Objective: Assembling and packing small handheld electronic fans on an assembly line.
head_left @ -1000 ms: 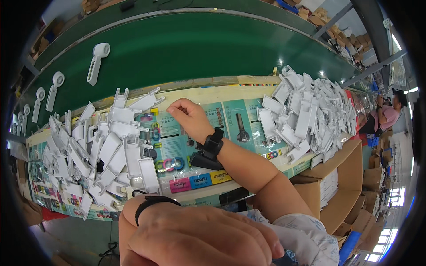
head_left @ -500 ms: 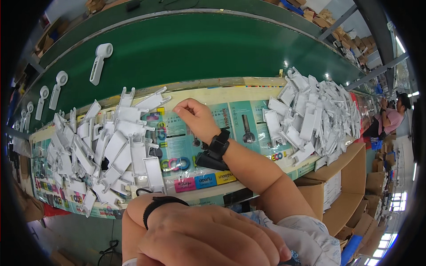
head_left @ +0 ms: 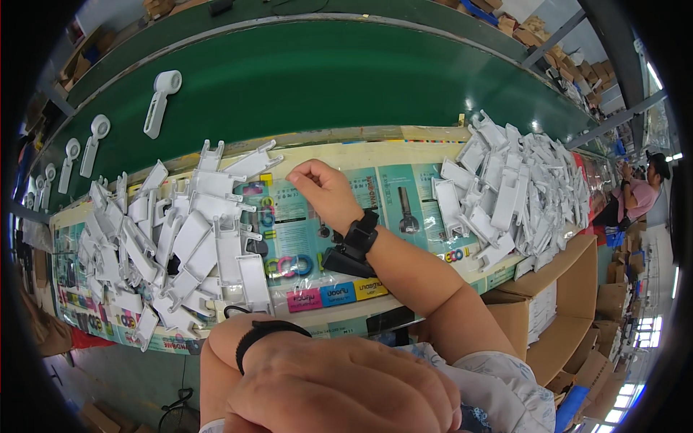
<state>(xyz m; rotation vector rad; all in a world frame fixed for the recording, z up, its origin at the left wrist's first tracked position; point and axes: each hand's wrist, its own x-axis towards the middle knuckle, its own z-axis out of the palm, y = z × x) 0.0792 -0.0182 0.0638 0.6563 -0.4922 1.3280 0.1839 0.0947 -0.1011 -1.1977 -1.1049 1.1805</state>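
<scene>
My left hand (head_left: 343, 379), with a dark band round its wrist, is held close in at the lower middle, back up. Its fingers bend down and together; their tips and anything in them are hidden. My right hand (head_left: 323, 189) rests over the printed sheet on the table, curled closed with nothing showing in it. A black device (head_left: 354, 247) is strapped to that wrist. Left of it lies a heap of white plastic shells (head_left: 189, 237) with pronged ends. Another heap of similar shells (head_left: 511, 189) lies to the right.
Beyond the table runs a green conveyor belt (head_left: 303, 79) carrying several white handheld fans (head_left: 160, 101) at the left. An open cardboard box (head_left: 567, 289) stands by the table's right front edge. A person in a pink top (head_left: 638, 198) is farther right.
The fingers of my left hand have curled further under, hiding a fingertip that showed before. My right hand stays nearly still. Both heaps look the same.
</scene>
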